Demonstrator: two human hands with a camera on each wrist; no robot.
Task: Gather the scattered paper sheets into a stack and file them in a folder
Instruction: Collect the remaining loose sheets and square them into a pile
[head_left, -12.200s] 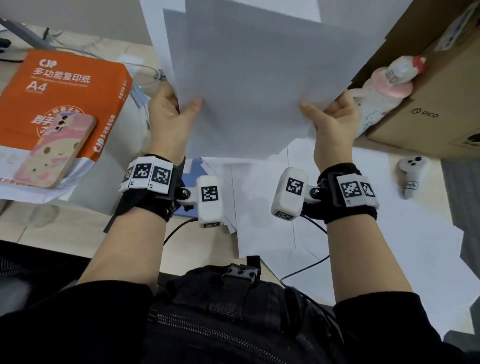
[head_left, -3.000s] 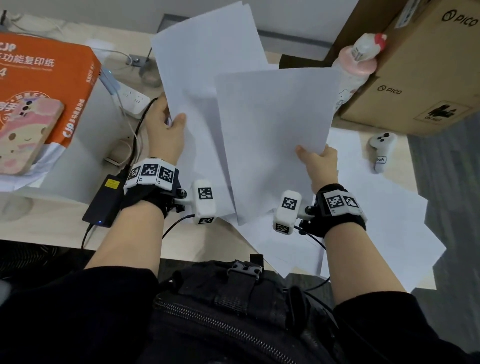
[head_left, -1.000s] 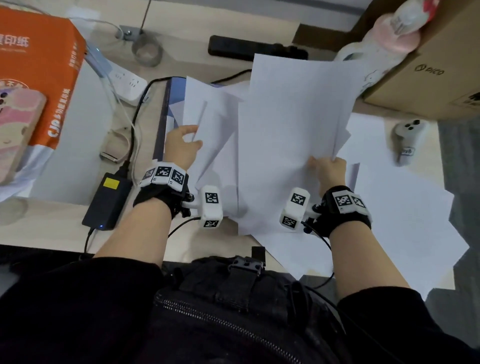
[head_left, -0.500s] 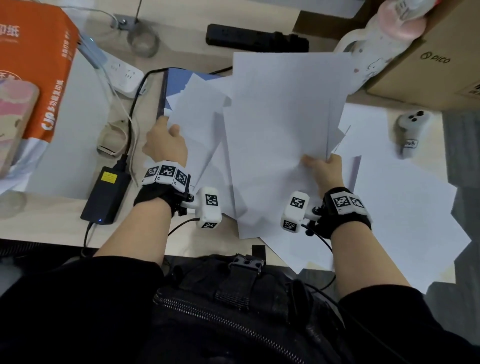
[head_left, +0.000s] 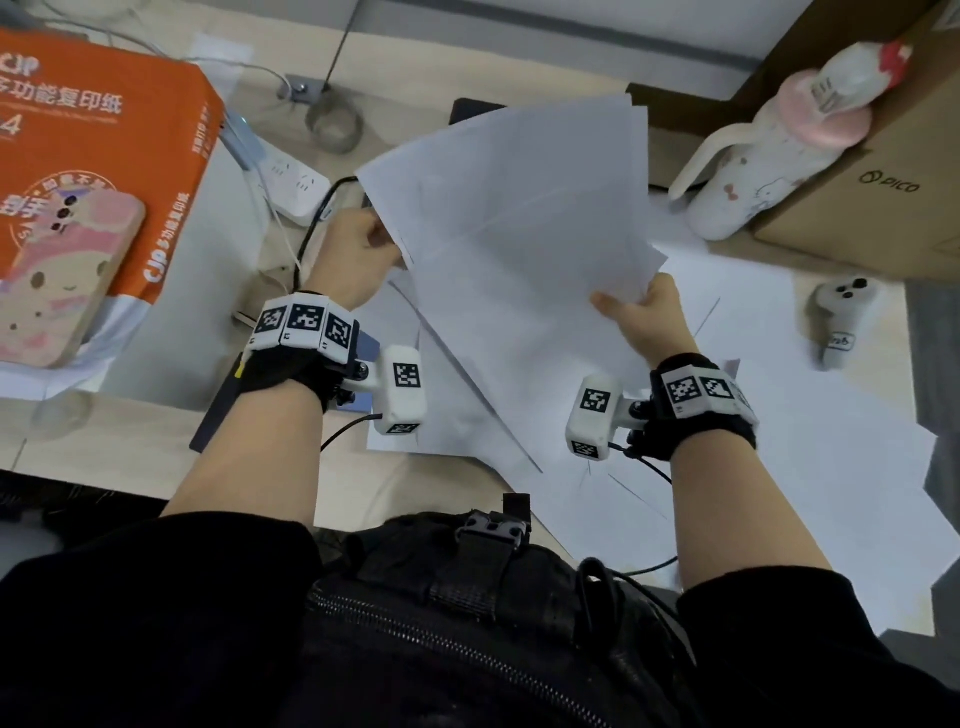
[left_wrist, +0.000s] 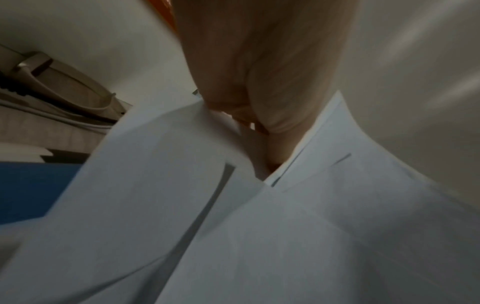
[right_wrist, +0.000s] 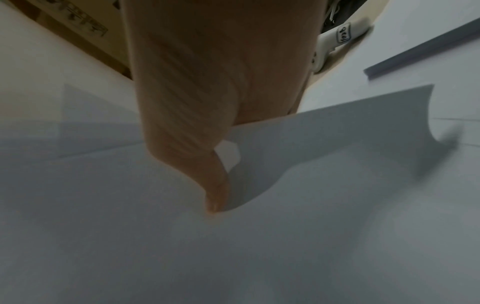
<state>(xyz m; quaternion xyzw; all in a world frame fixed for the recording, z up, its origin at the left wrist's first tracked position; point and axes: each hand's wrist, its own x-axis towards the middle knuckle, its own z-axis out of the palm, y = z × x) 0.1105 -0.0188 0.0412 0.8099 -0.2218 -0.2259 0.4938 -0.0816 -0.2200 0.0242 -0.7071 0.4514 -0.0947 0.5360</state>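
Paper sheets (head_left: 524, 228), a loose uneven bundle, held tilted above the desk (head_left: 104, 447) at centre of the head view, edges not squared. Left hand (head_left: 353, 254) at the bundle's 9 o'clock edge, fingers curled and pinching the sheets; the left wrist view shows fingertips closed on the paper's edge (left_wrist: 259, 127). Right hand (head_left: 649, 317) at the bundle's 5 o'clock corner, thumb (head_left: 605, 301) lying on top of the sheets, the other fingers hidden beneath; in the right wrist view the thumb (right_wrist: 215, 197) presses down onto the paper. More loose sheets (head_left: 779, 441) lie flat on the desk, spreading toward 4 o'clock, some overhanging the near edge. Blue folder (left_wrist: 28, 189) lies under the sheets by the left hand; only a sliver shows in the head view, beside the left wrist.

Orange ream of copy paper (head_left: 98, 140) at 10 o'clock, with a phone in a pink case (head_left: 57, 280) lying on it. White power strip (head_left: 291, 182) just beyond the left hand. Pink-topped bottle (head_left: 769, 150) at 1 o'clock, leaning against a cardboard box (head_left: 883, 197). White controller (head_left: 841, 317) at 3 o'clock, apart from the right hand.
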